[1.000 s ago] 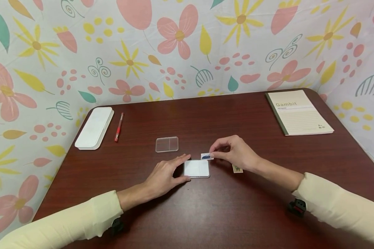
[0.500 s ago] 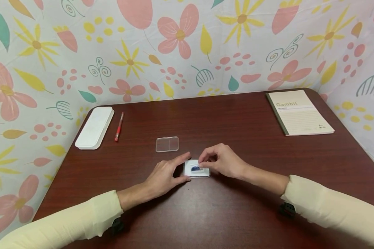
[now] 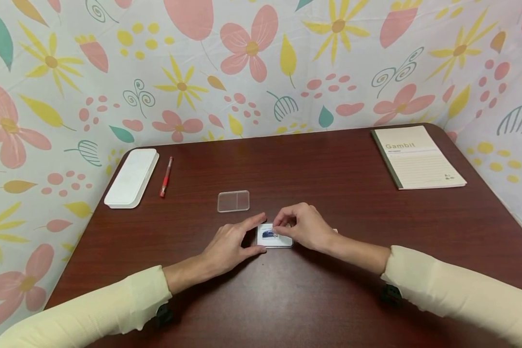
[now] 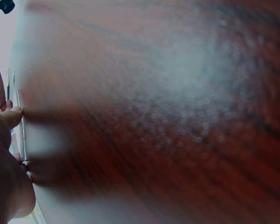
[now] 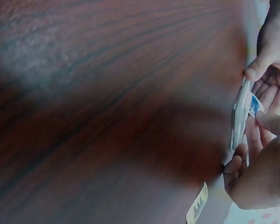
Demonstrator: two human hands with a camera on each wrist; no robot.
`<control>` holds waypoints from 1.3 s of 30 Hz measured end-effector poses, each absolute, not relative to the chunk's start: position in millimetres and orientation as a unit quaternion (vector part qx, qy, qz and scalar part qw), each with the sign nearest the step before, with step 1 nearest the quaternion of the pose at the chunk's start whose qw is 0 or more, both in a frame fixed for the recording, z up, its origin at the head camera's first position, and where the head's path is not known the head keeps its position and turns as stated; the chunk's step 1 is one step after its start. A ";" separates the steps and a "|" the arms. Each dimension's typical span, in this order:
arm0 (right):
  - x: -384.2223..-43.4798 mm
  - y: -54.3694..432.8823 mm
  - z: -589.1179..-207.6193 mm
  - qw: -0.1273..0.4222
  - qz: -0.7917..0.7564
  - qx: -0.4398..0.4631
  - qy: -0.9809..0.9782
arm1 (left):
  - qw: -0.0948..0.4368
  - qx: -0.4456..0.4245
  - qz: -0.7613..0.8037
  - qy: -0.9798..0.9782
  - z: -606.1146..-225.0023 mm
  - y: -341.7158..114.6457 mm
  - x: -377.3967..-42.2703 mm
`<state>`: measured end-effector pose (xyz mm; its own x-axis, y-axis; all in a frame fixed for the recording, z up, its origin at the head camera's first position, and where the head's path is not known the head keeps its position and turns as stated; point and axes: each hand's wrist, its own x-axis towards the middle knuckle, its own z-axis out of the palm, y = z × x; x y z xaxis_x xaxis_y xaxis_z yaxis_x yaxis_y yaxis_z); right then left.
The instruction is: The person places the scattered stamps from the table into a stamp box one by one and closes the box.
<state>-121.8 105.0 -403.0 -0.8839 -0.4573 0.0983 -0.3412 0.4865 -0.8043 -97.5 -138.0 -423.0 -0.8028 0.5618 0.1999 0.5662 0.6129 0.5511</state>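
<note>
A flat clear plastic case (image 3: 282, 242) with a white insert lies on the dark wood table. My left hand (image 3: 228, 246) grips its left end, thumb on the near edge and fingers at the far edge. Between thumb and fingertips my right hand (image 3: 306, 227) pinches a small stamp (image 3: 268, 234) with a white border and a blue picture, over the white insert. In the right wrist view that stamp (image 5: 255, 104) stands tilted against the case (image 5: 239, 116). A second, tan stamp (image 5: 197, 205) with dark print lies on the table, mostly hidden behind my right wrist in the head view.
A clear lid (image 3: 233, 201) with a dividing line lies behind the case. Farther left are a red pen (image 3: 166, 177) and a white pencil box (image 3: 132, 178). A notebook (image 3: 419, 157) lies at the back right, before a flowered curtain (image 3: 252, 96).
My right hand has carried the blue stamp leftward and nearer, from beyond the case's far right corner to over the white insert. The left hand has stayed on the case.
</note>
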 end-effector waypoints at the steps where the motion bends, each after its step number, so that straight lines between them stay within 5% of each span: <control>1: -121.6 104.4 -403.2 0.061 -0.449 -0.230 0.861 | 0.004 -0.314 -0.308 -0.898 -422.9 -138.1 -97.5; 39: -120.2 90.3 -407.4 0.058 -0.396 -0.172 0.900 | 0.009 -0.324 -0.306 -0.895 -422.7 -138.3 -97.0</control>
<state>-120.2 90.3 -407.4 -0.9343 -0.3551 0.0310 -0.2628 0.6273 -0.7331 -97.0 -138.3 -422.7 -0.7903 0.5744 0.2134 0.5850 0.6037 0.5416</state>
